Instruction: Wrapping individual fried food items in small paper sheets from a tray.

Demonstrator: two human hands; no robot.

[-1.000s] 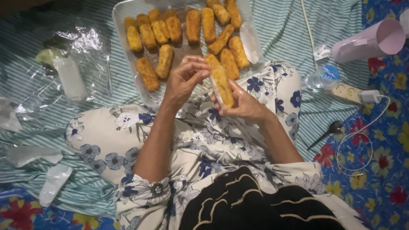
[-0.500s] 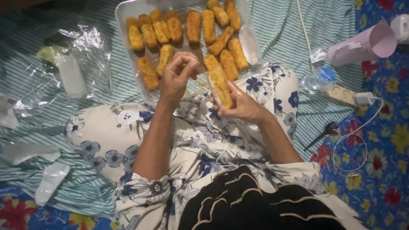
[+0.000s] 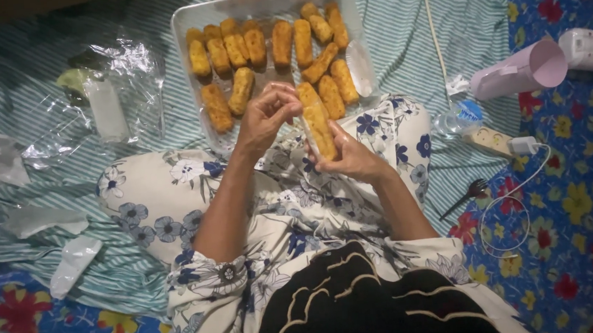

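Over the lap | right hand (image 3: 352, 156) grips breaded stick (image 3: 317, 121) | left hand (image 3: 264, 116) risen, pinching its tip, seemingly.

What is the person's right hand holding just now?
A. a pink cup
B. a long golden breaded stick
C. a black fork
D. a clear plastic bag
B: the right hand cradles a long golden breaded stick upright over the lap, while the left hand pinches at its top end; the black fork and the pink cup lie untouched on the cloth to the right.
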